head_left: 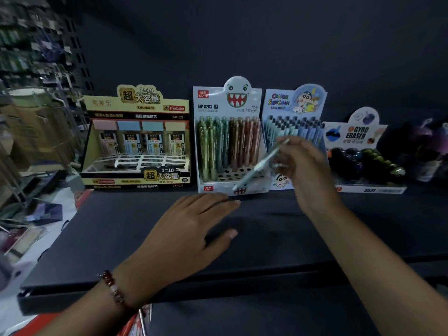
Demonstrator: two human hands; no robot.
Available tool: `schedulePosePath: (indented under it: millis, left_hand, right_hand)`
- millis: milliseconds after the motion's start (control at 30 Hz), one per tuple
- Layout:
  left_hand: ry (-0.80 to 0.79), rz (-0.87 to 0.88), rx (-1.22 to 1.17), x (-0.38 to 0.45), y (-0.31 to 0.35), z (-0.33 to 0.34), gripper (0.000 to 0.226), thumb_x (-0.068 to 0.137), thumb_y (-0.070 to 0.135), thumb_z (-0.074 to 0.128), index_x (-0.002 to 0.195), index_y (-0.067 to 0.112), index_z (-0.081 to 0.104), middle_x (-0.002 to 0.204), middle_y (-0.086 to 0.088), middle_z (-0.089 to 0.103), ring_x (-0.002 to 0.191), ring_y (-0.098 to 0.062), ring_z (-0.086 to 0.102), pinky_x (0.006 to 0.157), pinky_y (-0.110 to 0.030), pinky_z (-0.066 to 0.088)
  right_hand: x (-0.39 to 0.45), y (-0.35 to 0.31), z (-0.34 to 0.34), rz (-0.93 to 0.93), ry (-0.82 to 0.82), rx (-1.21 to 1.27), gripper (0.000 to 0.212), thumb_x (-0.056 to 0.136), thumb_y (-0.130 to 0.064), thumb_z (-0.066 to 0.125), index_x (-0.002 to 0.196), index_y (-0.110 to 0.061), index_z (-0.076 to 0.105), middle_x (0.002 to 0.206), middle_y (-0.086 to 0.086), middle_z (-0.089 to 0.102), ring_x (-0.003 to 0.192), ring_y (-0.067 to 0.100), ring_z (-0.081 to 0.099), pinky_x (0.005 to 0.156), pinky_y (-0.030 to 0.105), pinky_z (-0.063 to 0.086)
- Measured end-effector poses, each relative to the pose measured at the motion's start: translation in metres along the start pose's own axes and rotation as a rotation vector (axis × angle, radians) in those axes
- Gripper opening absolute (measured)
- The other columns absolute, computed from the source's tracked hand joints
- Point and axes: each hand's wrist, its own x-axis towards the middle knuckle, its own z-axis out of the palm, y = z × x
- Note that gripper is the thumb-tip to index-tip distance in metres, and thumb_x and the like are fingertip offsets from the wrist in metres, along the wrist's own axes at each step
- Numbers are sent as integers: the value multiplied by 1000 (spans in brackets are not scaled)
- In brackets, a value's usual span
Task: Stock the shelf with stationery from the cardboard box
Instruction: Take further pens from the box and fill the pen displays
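Note:
My right hand (pixel 304 166) pinches a pale blue mechanical pencil (pixel 260 164), held slanted in front of the white monster-face pencil display (pixel 228 132) and the cartoon pencil display (pixel 291 122). The pencil's lower tip hangs near the monster display's front edge. My left hand (pixel 191 224) lies flat with straight fingers on the dark shelf board (pixel 278 238), just in front of the monster display. A beaded bracelet sits on that wrist. The cardboard box is not in sight.
A yellow pencil-lead display box (pixel 137 139) stands at the left of the shelf, a gyro eraser display (pixel 361 154) at the right, with purple items (pixel 429 151) beyond it. Wire racks and loose packets lie off the shelf's left end.

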Motion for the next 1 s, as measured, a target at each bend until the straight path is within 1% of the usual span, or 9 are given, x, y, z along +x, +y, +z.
schedulePosePath:
  millis: [133,267,333,500,633,733,800,900,1000]
  left_hand:
    - [-52,-35,-9,-1,-1,0,51,95,56,43,140,33,49,146,8,46,128,-13,46,106,-28,34]
    - [-61,-50,-14,0,-1,0,52,95,58,41,139,34,49,147,8,44,131,-13,44,107,-28,33]
    - [-64,-55,-14,-1,-1,-1,52,94,57,42,139,33,51,147,7,45,130,-14,44,107,-28,33]
    - [-77,-71,-13,-2,-2,-1,50,95,56,43,139,33,50,145,7,46,130,-14,44,106,-26,31]
    - [-84,-73,-7,-1,-3,-1,50,96,55,42,139,33,49,144,6,47,129,-14,45,106,-28,34]
    - [-84,-72,-9,-1,-3,0,49,96,55,41,140,34,48,144,7,46,128,-12,45,105,-29,36]
    - [-83,-75,-17,-1,-4,1,49,95,54,41,139,33,49,143,8,47,127,-12,45,105,-30,38]
    - [-82,-76,-16,-1,-4,2,48,95,53,41,138,33,50,141,8,49,126,-13,47,103,-29,38]
    - [-74,-77,-11,-2,-5,2,47,94,52,42,136,34,50,140,9,50,125,-11,46,102,-26,34]
  right_hand:
    - [23,-19,14,-240,-72,-276,15,96,-12,58,101,-20,69,97,2,72,86,12,70,72,24,58]
    - [41,-12,26,-337,-164,-500,16,96,-18,60,106,-26,69,100,-5,71,93,9,68,87,38,57]
    - [46,-6,29,-367,-199,-573,17,96,-19,59,107,-28,68,100,-5,70,93,10,66,87,41,56]
    - [56,7,30,-358,-253,-677,18,97,-20,59,111,-26,68,107,-3,67,94,12,64,82,20,51]
    - [64,10,40,-353,-283,-724,18,96,-20,59,111,-23,69,98,-9,65,89,4,63,83,21,52]
    - [69,7,47,-427,-306,-835,20,97,-19,58,113,-19,69,91,-11,58,78,-1,56,72,18,45]
    - [72,6,51,-411,-367,-918,22,98,-18,56,116,-15,67,85,-1,58,66,3,56,64,25,47]
    - [78,6,54,-364,-407,-946,19,100,-17,53,113,-17,66,65,0,53,43,10,48,49,34,46]
    - [83,9,52,-371,-368,-940,15,99,-17,54,106,-22,66,57,-7,49,44,19,48,45,24,41]
